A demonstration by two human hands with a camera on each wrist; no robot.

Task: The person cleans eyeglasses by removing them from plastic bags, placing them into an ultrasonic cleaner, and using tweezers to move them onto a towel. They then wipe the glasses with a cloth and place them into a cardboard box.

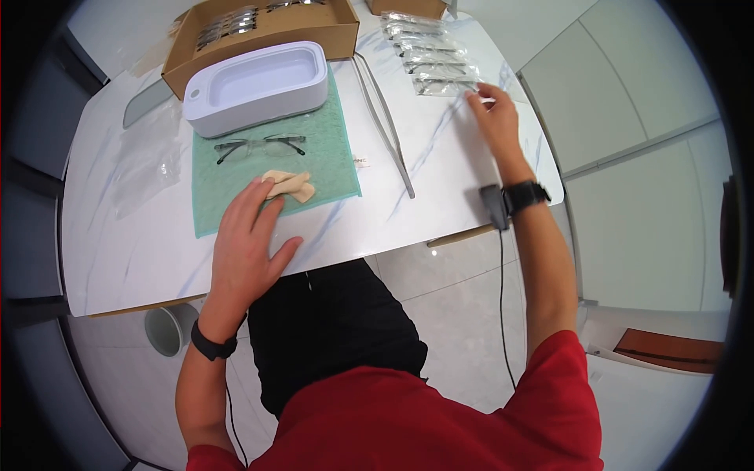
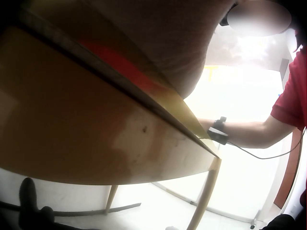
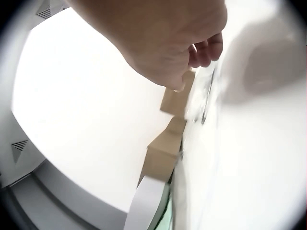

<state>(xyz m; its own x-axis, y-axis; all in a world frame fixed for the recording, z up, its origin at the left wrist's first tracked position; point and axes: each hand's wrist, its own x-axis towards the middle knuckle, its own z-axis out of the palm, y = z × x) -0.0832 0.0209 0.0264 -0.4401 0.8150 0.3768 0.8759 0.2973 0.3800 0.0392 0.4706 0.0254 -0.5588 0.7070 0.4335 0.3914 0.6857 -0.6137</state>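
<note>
Clear-lensed glasses with dark temple tips [image 1: 261, 147] lie on a green cloth [image 1: 228, 196]. Just below them is a crumpled beige cloth [image 1: 297, 187]; the left hand [image 1: 247, 243] rests with its fingertips at that cloth's left edge, fingers loosely extended and thumb apart. At the right, the right hand [image 1: 499, 125] is beside the nearest of several bagged glasses [image 1: 444, 85], its fingers bent and thumb apart from them. In the right wrist view the right hand [image 3: 192, 52] shows a gap between thumb and fingers, with no held thing visible. The left wrist view hides the left fingers.
A white basin-like device [image 1: 259, 118] stands on the green cloth's far part, before a cardboard box [image 1: 342, 31] holding more glasses. Long metal tweezers [image 1: 385, 125] lie mid-table. Clear plastic bags [image 1: 145, 169] lie at left. A bin [image 1: 163, 331] stands under the table's left edge.
</note>
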